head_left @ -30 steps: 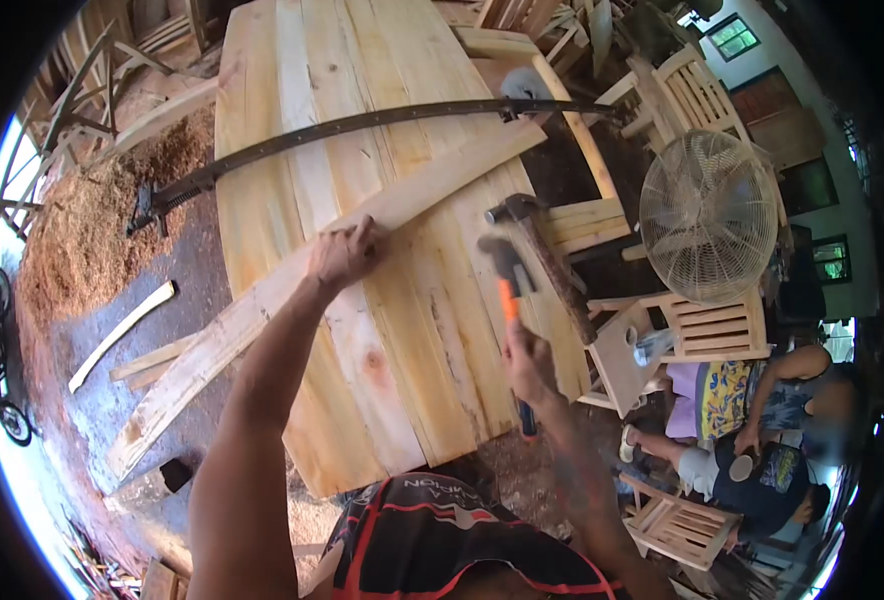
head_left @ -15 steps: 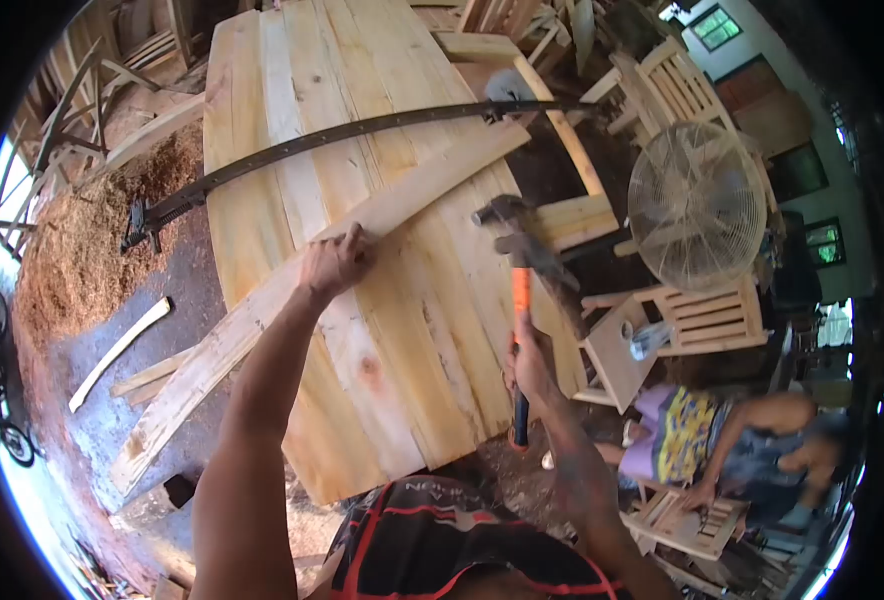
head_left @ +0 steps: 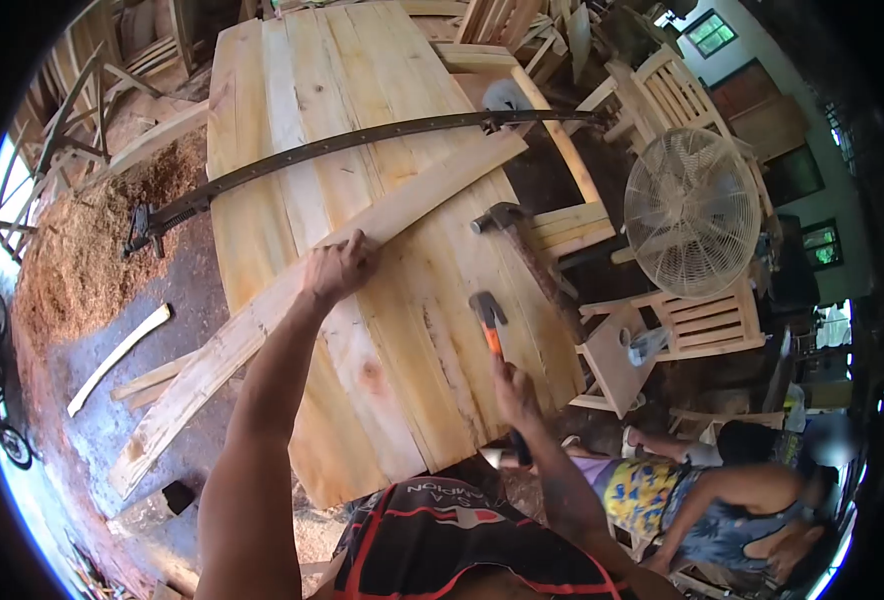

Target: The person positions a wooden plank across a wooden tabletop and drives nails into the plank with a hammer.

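Orange hammer moved back, right hand clamping it; left hand's plank grip unclear.

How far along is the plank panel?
Looks done: planks laid edge to edge as a panel.
In hand: claw hammer in the right hand; left hand on the diagonal board.
Probably left: the board lies slantwise on top, not lined up with the planks; the bar clamp spans the panel. Can't tell if it's tight.
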`<state>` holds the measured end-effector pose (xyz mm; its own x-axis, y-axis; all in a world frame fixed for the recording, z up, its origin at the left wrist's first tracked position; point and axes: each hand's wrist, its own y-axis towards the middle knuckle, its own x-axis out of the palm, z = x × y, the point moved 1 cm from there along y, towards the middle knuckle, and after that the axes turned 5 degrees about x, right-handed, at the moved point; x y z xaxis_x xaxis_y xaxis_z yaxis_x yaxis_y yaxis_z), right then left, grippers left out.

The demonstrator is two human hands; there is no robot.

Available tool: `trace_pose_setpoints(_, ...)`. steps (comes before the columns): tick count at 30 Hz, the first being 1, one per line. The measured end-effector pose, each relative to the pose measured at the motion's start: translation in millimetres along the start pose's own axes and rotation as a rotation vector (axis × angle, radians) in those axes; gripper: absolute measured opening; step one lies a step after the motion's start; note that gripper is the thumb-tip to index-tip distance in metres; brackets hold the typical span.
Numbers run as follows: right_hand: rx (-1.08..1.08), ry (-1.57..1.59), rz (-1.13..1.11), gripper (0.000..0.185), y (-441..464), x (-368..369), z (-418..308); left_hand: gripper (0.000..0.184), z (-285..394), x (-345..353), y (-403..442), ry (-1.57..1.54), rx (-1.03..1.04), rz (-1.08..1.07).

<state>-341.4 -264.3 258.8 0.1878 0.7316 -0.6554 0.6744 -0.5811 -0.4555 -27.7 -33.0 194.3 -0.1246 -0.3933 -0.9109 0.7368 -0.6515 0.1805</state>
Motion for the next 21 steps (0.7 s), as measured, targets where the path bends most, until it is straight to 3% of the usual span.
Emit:
trace_pose_setpoints(5,-0.024,0.108,0.151,0.062,-21,27,16,0.034,4,-4,-5,0.007,0.062,0.112)
trace_pose_setpoints(7,0.160,0.483,-0.157,0.058,-23,1,-25,0.012,13,-16,-1,0.039,-0.060,0.061)
trace_pose_setpoints(8,0.199,0.630,-0.248,0.058,-38,-22,-63,0.012,11,-12,0,0.039,-0.043,0.042)
trace_pose_setpoints(10,-0.084,0.706,-0.131,0.061,-58,-57,-100,0.019,2,-3,-1,0.014,0.028,0.097)
trace_pose_setpoints(12,-0.267,0.957,0.069,0.064,-78,-84,-95,0.022,17,-20,-3,-0.009,-0.056,0.045)
trace_pose_setpoints(14,-0.791,1.073,0.111,0.071,-86,-85,-116,0.037,9,-14,1,-0.038,-0.032,-0.027)
trace_pose_setpoints(15,-0.913,1.283,0.182,0.076,-87,-53,-112,0.037,10,-18,0,-0.034,-0.036,-0.023)
trace_pose_setpoints(16,-0.879,1.171,0.211,0.067,-84,-15,-100,0.039,16,-25,0,-0.030,-0.056,-0.042)
trace_pose_setpoints(17,-0.520,0.995,0.183,0.063,-71,16,-82,0.040,18,-30,1,-0.025,-0.074,-0.057)
trace_pose_setpoints(19,0.103,0.442,-0.089,0.057,-46,80,-46,0.040,15,-33,2,-0.024,-0.080,-0.056)
trace_pose_setpoints(21,0.130,0.762,-0.170,0.053,-38,88,-61,0.039,1,-4,0,0.029,0.047,0.009)
